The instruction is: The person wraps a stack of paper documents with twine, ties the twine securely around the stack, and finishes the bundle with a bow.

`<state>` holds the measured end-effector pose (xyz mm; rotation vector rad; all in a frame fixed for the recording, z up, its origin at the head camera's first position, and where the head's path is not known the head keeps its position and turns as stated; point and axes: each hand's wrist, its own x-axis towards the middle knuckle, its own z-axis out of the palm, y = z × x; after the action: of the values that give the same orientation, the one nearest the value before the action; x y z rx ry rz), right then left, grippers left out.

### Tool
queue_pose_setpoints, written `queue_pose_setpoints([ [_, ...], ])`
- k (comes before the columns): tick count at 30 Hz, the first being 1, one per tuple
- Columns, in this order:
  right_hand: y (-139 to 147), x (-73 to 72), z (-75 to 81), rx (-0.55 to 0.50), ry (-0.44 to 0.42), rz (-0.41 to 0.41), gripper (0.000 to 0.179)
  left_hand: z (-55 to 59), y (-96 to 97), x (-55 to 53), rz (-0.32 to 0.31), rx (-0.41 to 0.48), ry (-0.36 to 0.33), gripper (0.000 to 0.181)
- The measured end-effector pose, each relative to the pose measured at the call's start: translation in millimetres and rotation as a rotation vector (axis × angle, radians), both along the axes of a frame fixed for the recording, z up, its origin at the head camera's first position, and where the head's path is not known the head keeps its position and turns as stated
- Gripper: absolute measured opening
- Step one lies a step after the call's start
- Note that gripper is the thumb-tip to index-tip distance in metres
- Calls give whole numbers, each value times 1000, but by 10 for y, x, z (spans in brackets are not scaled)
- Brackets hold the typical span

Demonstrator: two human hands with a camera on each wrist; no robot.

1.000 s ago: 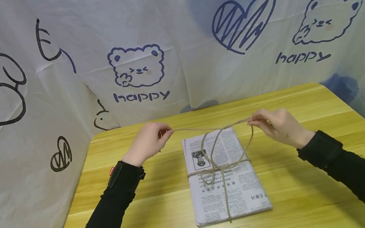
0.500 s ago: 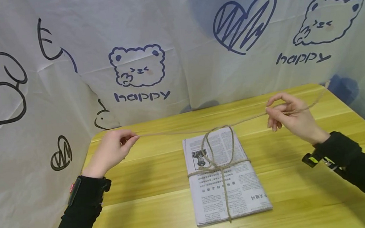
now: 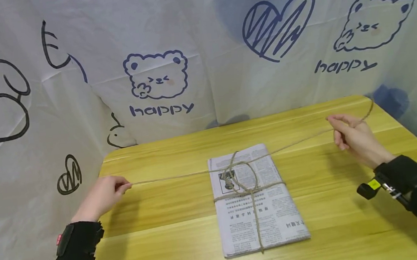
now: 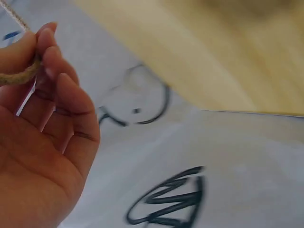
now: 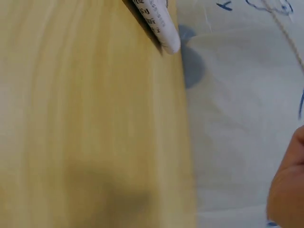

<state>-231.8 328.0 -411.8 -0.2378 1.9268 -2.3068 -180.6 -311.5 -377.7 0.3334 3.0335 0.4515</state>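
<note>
A folded stack of newspapers (image 3: 237,232) lies on the wooden table, bound crosswise with brown twine (image 3: 257,221). Over its upper half the twine makes a loose loop (image 3: 255,175). At the left, my left hand (image 3: 100,199) pinches one end of the twine between thumb and index finger; the left wrist view shows the twine (image 4: 21,78) passing between those fingers. My right hand (image 3: 358,138) pinches the other end at the right, with a short tail curling up past it. Both strands run from the loop out to the hands, above the table.
The yellow wooden table (image 3: 175,250) has a back edge close to a white cloth (image 3: 224,61) with bear and heart drawings. The same cloth hangs along the left and right sides. A corner of the newspaper (image 5: 166,33) shows in the right wrist view.
Both hands have moved apart, left hand to the left and down, right hand to the right. The twine between them is longer and straighter, and its loop over the newspapers has shrunk.
</note>
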Motion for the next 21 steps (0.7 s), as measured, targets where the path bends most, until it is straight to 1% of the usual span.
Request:
queue_pose_setpoints([
  [2, 54, -14, -80, 8, -134, -20, 18, -105, -49, 13, 1, -45, -30, 17],
  [5, 96, -31, -215, 41, -283, -3, 14, -237, -38, 29, -5, -101, -64, 15],
  [8, 68, -46, -324, -4, -420, 21, 16, -337, 45, 32, -6, -141, -80, 13],
  [11, 8, -64, -403, -82, -521, 55, 21, -408, 154, 10, -11, -166, -83, 12],
  [14, -42, -79, -432, -62, -574, 88, 27, -429, 275, -22, -16, -190, -49, 15],
  [15, -53, -82, -432, -22, -579, 100, 28, -427, 318, -27, -18, -202, -30, 18],
  [16, -63, -83, -428, 40, -576, 118, 30, -416, 368, -29, -24, -210, -7, 21],
  [18, -83, -72, -394, 232, -535, 162, 43, -405, 482, -25, -41, -212, 43, 26],
  [19, -99, -60, -365, 337, -495, 181, 51, -404, 550, -24, -55, -203, 67, 27],
  [20, -116, -43, -333, 460, -433, 193, 59, -408, 626, -23, -72, -184, 88, 28],
  [21, -145, -18, -296, 594, -344, 197, 65, -415, 710, -20, -96, -162, 110, 27],
])
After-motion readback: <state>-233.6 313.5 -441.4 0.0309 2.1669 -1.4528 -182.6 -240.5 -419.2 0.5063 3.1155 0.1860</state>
